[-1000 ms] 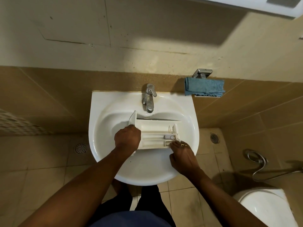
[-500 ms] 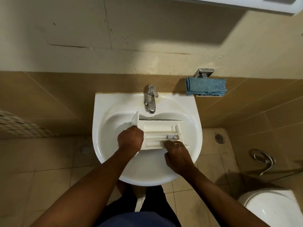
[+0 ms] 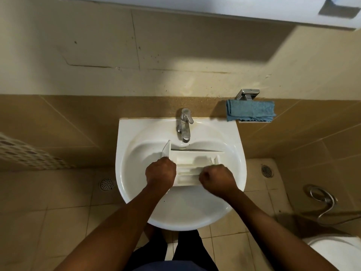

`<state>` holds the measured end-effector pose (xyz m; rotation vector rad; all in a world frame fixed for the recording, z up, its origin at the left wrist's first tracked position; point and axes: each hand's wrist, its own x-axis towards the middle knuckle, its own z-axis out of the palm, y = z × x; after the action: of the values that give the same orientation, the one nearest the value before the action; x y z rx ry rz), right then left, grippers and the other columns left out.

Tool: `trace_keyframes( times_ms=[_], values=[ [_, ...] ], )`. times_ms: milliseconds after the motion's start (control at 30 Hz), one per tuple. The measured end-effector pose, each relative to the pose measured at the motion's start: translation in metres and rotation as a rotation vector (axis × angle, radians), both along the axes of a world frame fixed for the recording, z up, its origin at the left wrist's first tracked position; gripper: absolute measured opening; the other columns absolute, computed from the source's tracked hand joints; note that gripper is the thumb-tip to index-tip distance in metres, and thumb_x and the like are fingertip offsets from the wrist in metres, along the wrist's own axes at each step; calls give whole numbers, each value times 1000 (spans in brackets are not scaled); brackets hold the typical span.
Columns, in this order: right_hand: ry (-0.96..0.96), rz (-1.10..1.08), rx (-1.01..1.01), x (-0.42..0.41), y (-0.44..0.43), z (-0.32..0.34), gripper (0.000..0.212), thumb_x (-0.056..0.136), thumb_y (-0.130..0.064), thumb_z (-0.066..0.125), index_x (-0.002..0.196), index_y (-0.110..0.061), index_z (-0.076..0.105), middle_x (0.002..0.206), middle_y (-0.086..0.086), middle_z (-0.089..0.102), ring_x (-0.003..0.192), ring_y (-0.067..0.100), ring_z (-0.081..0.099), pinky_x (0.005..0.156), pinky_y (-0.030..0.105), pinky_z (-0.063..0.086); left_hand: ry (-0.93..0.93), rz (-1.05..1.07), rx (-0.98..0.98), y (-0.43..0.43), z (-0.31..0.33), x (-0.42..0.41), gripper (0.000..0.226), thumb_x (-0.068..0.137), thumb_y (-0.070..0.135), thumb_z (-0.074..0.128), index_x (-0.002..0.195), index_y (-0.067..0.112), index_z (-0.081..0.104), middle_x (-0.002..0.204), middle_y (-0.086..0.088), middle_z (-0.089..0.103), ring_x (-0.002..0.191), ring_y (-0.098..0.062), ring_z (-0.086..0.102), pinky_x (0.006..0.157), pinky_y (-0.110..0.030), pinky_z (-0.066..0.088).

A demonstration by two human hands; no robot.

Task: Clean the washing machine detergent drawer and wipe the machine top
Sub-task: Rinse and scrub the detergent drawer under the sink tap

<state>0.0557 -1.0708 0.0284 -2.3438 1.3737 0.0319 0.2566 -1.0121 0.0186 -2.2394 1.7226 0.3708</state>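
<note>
From the head camera I look straight down onto a white ceramic sink (image 3: 125,153) fixed to a tan tiled wall. The white plastic detergent drawer (image 3: 188,157) lies inside the basin, below the chrome tap (image 3: 184,125). Its long axis runs left to right across the bowl. Its flat front panel (image 3: 166,149) is at the left end and stands on edge, and the open compartments face up towards me. The far right end of the drawer reaches towards the right wall of the basin.

My left hand (image 3: 160,174) is on the left end just behind the front panel, with its fingers curled down round the near edge of the drawer, gripping it. My right hand (image 3: 215,178) sits over the near right part of the drawer with its fingers tightly curled in a fist. They may be pinching the drawer's near rail, but the knuckles hide this, so I cannot tell what they hold, if anything. The two hands are apart, with the drawer's ribbed middle section showing between them.

To the right of the sink, a folded blue cloth (image 3: 251,113) hangs on a chrome wall holder (image 3: 247,94). Round floor drains (image 3: 106,183) sit in the beige tiled floor (image 3: 48,222) on either side of the sink. At the lower right are a chrome spray hose (image 3: 322,198) and the edge of a white toilet (image 3: 336,251).
</note>
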Motion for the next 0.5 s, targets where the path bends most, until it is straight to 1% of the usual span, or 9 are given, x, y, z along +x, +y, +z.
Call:
trace_keyframes(
  times_ms=[33,133,200,233,267,333,367,433,500],
  values=[
    [-148,-170,104,13,-10,6,25,87,-32,58,78,-18,76,73,1,74,70,24,70,69,30,56,1,-20,5,0,0,0,27,87,0,54,109,8,66,103,-8,68,91,-33,71,73,-34,55],
    [-843,-804,676,63,-35,20,21,92,-10,57,84,-3,76,86,16,78,81,34,76,75,41,63,0,22,14,-1,1,-1,22,90,3,51,106,7,66,99,-7,69,89,-31,72,73,-34,55],
    [-1123,-1016,830,91,-49,19,25,97,-7,53,79,5,65,77,19,75,85,39,76,81,45,63,24,65,13,-2,2,-1,20,92,5,50,104,7,66,95,-7,71,87,-31,73,72,-33,56],
    [-1205,-1090,861,101,-55,14,29,99,-9,52,74,4,60,70,18,71,86,41,75,83,47,62,26,61,9,-1,1,-2,19,90,5,51,101,8,67,92,-6,71,84,-30,74,70,-32,56],
    [-1268,-1147,896,110,-58,9,31,101,-10,51,73,2,57,70,19,70,88,42,75,84,48,62,35,66,-1,-1,1,-2,17,88,6,55,98,8,68,87,-5,70,79,-29,74,66,-32,56],
    [-1372,-1182,1024,118,-60,-3,27,104,-13,45,86,3,57,91,28,72,96,44,73,84,47,62,61,89,-41,-1,-1,-1,5,77,10,69,82,11,69,72,-3,67,62,-26,71,53,-28,51],
    [-1436,-1161,1111,121,-59,-7,27,103,-13,41,97,7,58,102,31,72,98,44,73,82,46,63,72,89,-57,-1,-4,-1,11,66,10,77,71,12,68,62,-2,61,51,-25,65,46,-25,43],
    [-1531,-1131,1212,125,-59,-12,36,101,-12,38,111,16,58,108,32,71,100,43,73,80,44,64,68,51,-79,-2,-10,2,22,48,2,80,56,12,62,53,-2,50,38,-23,54,46,-22,29],
    [-1613,-1159,1227,127,-60,-13,40,95,-8,37,118,18,57,108,33,70,98,44,72,82,45,64,48,21,-141,1,-20,2,22,45,-4,74,52,10,59,51,-4,46,37,-21,51,47,-23,27]
  ],
)
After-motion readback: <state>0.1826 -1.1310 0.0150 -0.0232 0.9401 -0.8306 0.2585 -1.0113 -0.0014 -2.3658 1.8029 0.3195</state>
